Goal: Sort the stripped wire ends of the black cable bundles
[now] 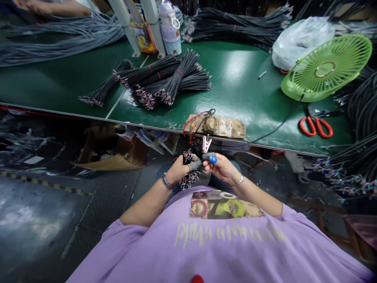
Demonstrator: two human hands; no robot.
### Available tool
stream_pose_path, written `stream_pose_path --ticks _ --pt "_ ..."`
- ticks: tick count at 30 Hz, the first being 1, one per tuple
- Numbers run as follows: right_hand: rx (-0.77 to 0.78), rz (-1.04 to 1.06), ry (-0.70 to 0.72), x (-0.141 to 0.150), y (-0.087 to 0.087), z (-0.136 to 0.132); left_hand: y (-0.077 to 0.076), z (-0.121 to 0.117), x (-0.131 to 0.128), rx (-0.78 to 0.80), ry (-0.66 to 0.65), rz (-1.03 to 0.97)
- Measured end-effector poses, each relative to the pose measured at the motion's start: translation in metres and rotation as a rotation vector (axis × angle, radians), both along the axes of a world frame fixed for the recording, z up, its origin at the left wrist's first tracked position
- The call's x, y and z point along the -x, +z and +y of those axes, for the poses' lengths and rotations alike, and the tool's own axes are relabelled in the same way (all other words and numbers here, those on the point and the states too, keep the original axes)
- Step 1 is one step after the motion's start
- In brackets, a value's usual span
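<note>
My left hand (179,169) is closed round a bundle of black cables (189,180), whose stripped ends show red, white and black wires. Grey coverings are on some of its fingertips. Close beside it, my right hand (222,169) is pinched at the fingertips, with a blue cover (212,159) on one finger and grey on another. What lies between those fingertips is too small to make out. Just beyond the hands, a pale pink clip (206,144) stands at the bench edge, before a wooden block (226,126) with wires on it.
Tied black cable bundles (176,76) lie on the green bench (235,74). To the right are a green fan (326,68), red-handled scissors (316,126) and a plastic bag (303,39). A purple bottle (171,29) stands behind. Another person's arm (64,8) reaches over grey cables (59,43).
</note>
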State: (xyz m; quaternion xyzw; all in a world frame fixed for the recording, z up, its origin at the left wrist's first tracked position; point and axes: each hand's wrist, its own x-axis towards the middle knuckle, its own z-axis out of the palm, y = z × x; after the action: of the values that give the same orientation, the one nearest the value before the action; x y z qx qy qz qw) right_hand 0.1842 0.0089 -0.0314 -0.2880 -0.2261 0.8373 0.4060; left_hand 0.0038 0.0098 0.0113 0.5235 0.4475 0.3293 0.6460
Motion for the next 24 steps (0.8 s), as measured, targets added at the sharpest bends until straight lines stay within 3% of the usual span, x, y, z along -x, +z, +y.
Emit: stream_pose_path --ticks 24 --pt "-0.021 -0.032 -0.018 0.0025 0.0064 -0.0047 -0.0011 -0.0022 0.0024 0.027 0.01 -0.004"
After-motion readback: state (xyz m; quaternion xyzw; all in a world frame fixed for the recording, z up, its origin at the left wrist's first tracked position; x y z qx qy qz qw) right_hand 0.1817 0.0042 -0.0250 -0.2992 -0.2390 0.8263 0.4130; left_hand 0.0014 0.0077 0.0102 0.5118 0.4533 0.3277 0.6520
